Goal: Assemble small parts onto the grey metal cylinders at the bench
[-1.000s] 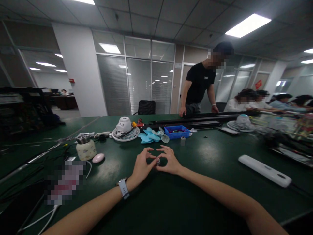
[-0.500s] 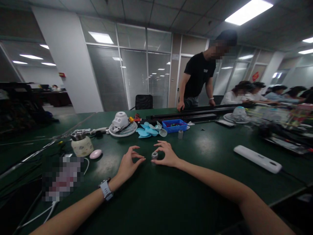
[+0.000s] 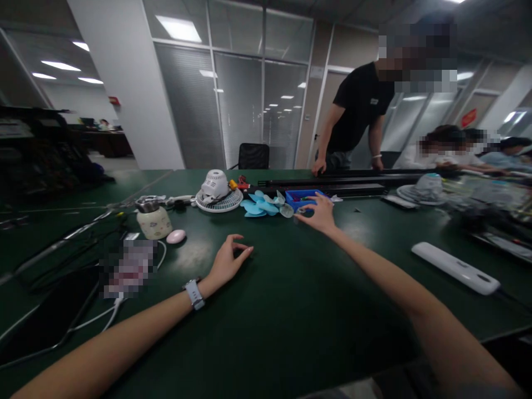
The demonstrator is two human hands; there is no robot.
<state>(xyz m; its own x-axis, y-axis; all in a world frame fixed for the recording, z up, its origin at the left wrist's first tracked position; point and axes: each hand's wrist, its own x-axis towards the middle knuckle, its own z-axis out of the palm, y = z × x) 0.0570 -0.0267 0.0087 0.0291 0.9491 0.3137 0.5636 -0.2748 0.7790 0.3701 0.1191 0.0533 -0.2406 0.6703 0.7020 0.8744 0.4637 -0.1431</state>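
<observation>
My right hand [image 3: 319, 215] reaches across the table in front of a blue bin [image 3: 294, 201]. Thumb and fingers curl round a small grey metal cylinder [image 3: 301, 211], mostly covered by the fingers. My left hand [image 3: 231, 258], with a watch on its wrist, rests nearer the table's middle, thumb and fingers apart and holding nothing. Light-blue fan blades [image 3: 258, 206] lie just left of the bin, and beside them is a white fan head [image 3: 216, 188] on its round grille.
A cream jar [image 3: 154, 223], a pink oval object [image 3: 176, 236] and a phone with a cable [image 3: 133, 266] are on the left. At right lies a white power strip [image 3: 455, 267]. Long black rails [image 3: 344, 183] run along the back, where a person in black leans.
My right hand has moved forward and right, carrying the small metal cylinder from the table's middle towards the blue bin. My left hand stays near its place; the view has tilted down.
</observation>
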